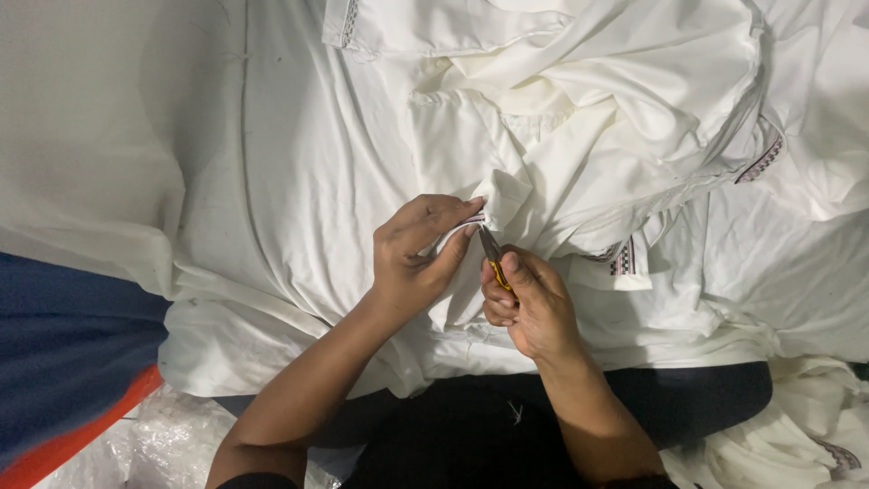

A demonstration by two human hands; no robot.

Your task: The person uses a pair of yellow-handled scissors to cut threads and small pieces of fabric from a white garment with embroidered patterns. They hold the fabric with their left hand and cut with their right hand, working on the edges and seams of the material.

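Your right hand sits closest to you, fingers wrapped tight around the yellow-handled snips, blades aimed up at the trimmed edge so the tips meet the cloth squarely. Just beyond, your left hand pinches that embroidered edge between thumb and forefinger, pulling it taut right beside the blades. Farther off, the rest of the white garment lies heaped and loose, out of the way.

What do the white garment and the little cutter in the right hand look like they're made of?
The white garment looks like thin woven cloth, matte, perhaps cotton: it creases in soft folds. The thread snips in the right hand seem to have dark metal blades and a yellow handle, probably plastic; too small to be sure.
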